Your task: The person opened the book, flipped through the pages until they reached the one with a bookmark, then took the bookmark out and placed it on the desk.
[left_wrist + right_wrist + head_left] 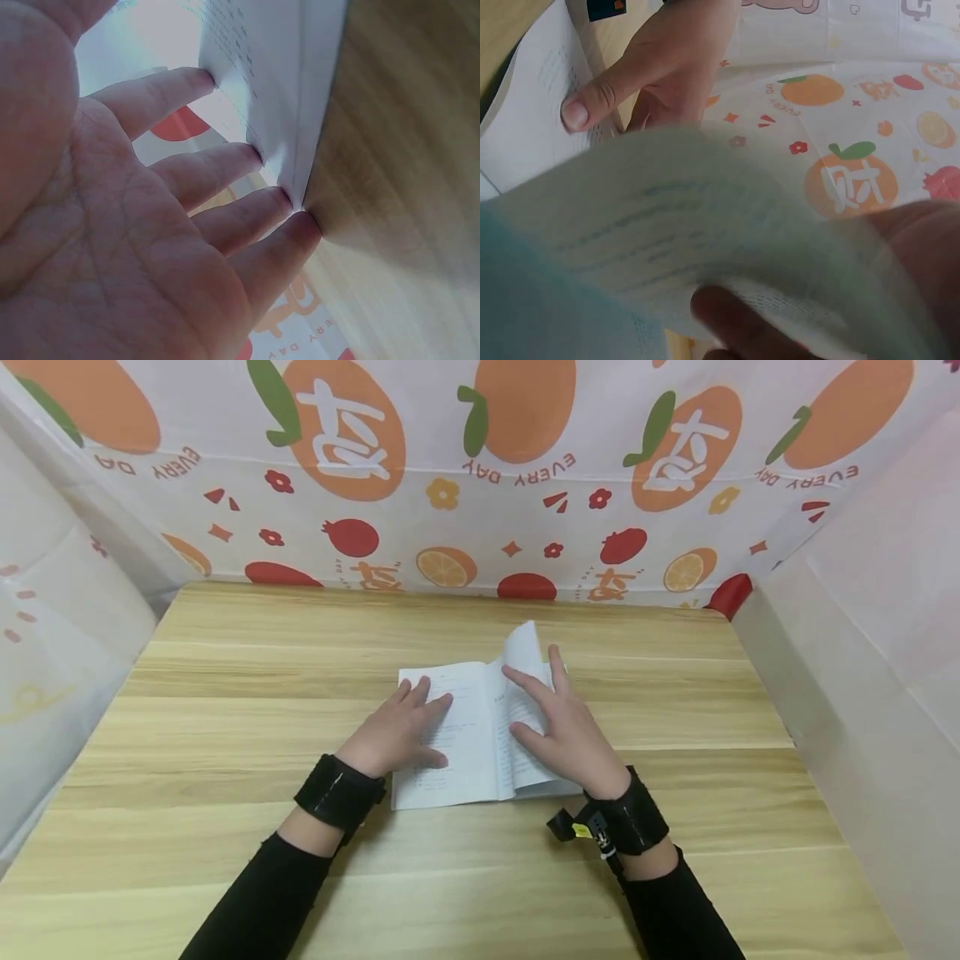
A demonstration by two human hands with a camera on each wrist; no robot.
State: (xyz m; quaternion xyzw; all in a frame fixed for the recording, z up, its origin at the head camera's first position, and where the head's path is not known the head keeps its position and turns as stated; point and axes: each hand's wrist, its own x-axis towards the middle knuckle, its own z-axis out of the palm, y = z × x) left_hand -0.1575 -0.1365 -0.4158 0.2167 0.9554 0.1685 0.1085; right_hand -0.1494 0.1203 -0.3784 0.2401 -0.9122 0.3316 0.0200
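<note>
An open book (457, 735) with printed pages lies on the table. My left hand (397, 731) rests on its left page, fingers spread; in the left wrist view the fingertips (251, 154) touch the paper and the little finger reaches its edge. Over the right page is my right hand (566, 727), with thumb and fingers extended and apart. A raised page (522, 647) curves up beside its index finger. In the right wrist view that page (667, 210) is blurred and arches across the hand, one finger (720, 307) lying against it and the others partly hidden.
The book sits mid-way on a wood-grain table (225, 693). Behind stands a fruit-printed sheet (420, 468), with pale sheeting (862, 610) along the right side and more at the left. Both wrists wear black straps (341, 793).
</note>
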